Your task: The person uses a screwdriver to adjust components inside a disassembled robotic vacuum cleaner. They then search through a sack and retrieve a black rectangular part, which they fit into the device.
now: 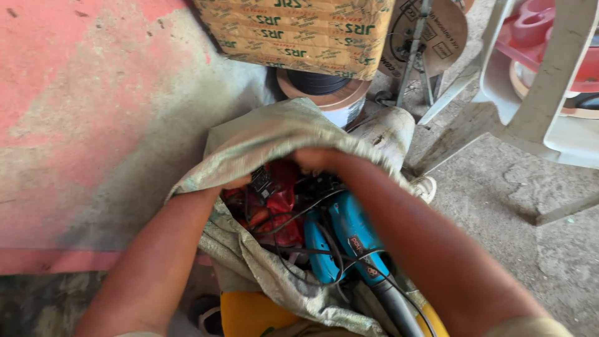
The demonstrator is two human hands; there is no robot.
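The woven sack [281, 134] sits on the floor just near of a cable spool [324, 93] — soft, limp cloth, probably heavy with the blue power tool [349, 234] and cords. The left hand [237, 183] and right hand [315, 159] grip its mouth edge — best held there.

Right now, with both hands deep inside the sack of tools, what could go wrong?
1. The thin black cables loop across the blue power tool and could snag the right hand or left hand, possibly dragging tools along.
2. The folded edge of the grey-green woven sack hides the fingers, so a sharp tool part may go unseen.
3. The red cloth-like item covers what lies below.
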